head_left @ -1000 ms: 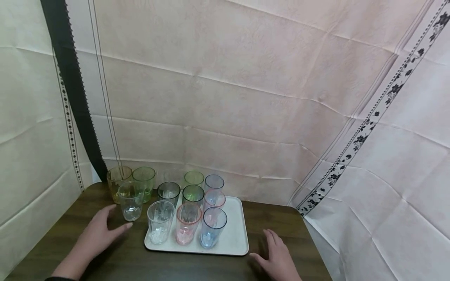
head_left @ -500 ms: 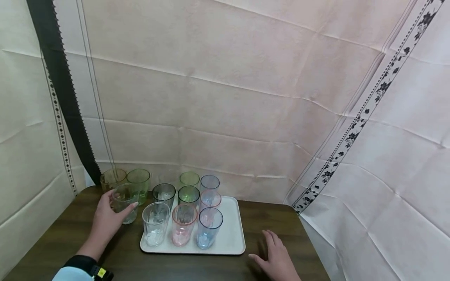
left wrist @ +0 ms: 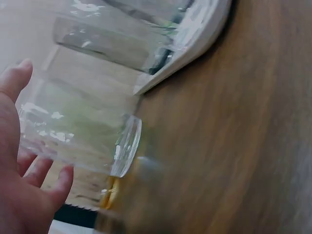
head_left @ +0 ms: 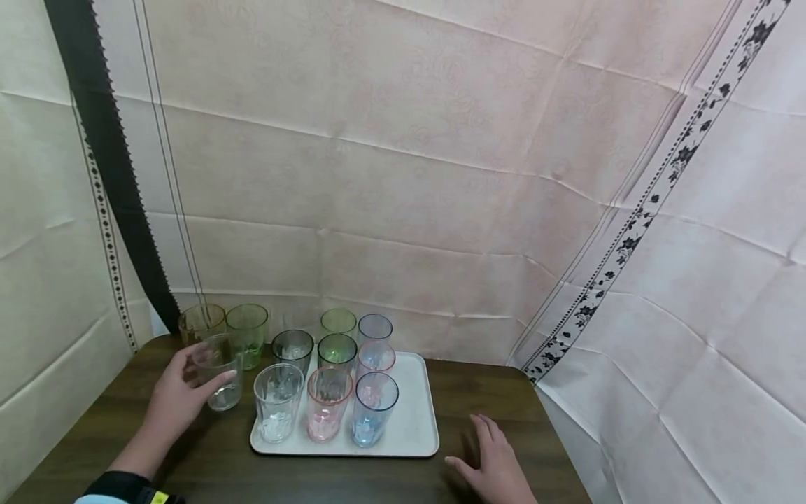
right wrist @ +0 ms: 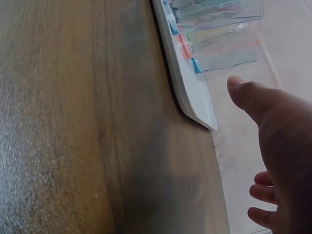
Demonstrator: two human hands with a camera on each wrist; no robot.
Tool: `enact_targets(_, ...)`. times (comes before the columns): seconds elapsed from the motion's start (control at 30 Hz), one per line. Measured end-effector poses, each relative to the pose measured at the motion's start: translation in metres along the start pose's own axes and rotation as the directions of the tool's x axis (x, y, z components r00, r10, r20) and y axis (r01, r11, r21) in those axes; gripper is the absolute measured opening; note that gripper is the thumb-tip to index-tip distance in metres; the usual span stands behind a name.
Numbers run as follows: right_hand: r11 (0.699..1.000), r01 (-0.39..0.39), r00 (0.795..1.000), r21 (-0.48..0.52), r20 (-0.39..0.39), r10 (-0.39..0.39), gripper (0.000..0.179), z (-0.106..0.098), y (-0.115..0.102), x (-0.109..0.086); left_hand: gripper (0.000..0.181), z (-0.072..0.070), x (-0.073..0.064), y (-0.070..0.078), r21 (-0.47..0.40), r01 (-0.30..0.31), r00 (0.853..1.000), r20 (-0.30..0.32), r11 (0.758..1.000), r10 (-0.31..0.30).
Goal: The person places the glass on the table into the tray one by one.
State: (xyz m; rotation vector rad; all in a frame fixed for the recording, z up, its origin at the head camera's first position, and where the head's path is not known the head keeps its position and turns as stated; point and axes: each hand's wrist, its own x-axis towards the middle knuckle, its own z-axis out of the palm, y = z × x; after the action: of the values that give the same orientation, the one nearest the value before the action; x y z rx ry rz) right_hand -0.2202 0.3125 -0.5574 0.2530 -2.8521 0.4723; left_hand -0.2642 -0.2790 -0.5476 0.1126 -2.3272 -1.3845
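Note:
A clear drinking glass (head_left: 217, 358) is gripped at its side by my left hand (head_left: 173, 397), thumb on the near side and fingers round the far left. In the left wrist view this glass (left wrist: 83, 126) has its base toward the table; whether it touches the wood I cannot tell. Behind it stand an amber glass (head_left: 200, 320) and a green glass (head_left: 248, 329). My right hand (head_left: 494, 458) holds nothing and lies beside the tray's right end, fingers relaxed; the right wrist view shows its thumb (right wrist: 248, 97) apart from the tray.
On the white tray (head_left: 415, 406) several tinted glasses stand upright close together, among them a clear one (head_left: 277, 406), a pink one (head_left: 327, 409) and a blue one (head_left: 374, 413). The brown wooden table (head_left: 491, 385) ends at a hanging cloth (head_left: 403, 175).
My left hand has reached the clear glass, taken hold of it and drawn it slightly left and nearer to me. The right hand has stayed put. The head view has shifted a little.

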Motion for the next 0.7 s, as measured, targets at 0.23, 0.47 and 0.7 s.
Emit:
enact_targets(0.23,0.999,-0.013,1.000,0.053,-0.005,0.013,0.096,-0.006,-0.002,0.000,0.091,-0.037,-0.010,0.023,0.036,-0.069,0.997,0.035,0.997,0.068)
enact_targets(0.47,0.986,-0.054,0.998,0.158,0.029,0.050,0.106,-0.019,-0.011,0.004,0.082,-0.067,-0.020,0.062,-0.033,-0.217,0.972,0.083,0.976,0.219)
enact_targets(0.7,0.945,-0.041,0.999,0.326,0.008,0.041,0.103,-0.043,-0.034,0.009,0.068,-0.071,-0.032,0.111,-0.143,-0.312,0.932,0.149,0.939,0.332)
